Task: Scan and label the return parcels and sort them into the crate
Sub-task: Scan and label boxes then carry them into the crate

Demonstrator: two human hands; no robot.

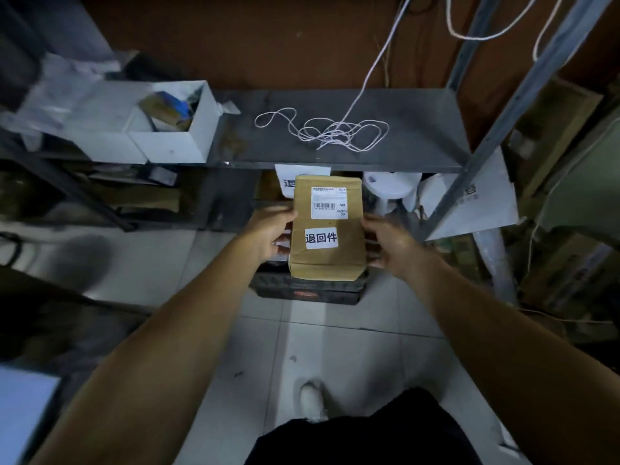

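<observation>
Holding parcel (327,229) (both hands)

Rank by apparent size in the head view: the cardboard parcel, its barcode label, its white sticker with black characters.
1. Cardboard parcel, by far the largest.
2. Barcode label.
3. White sticker, somewhat smaller than the barcode label.

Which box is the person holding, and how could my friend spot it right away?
Find the dark metal shelf with tangled white string on it. Just below its front edge, the left hand and right hand grip a brown cardboard parcel above a black crate. It alone carries two white stickers: a barcode label and one with big black characters.
</observation>
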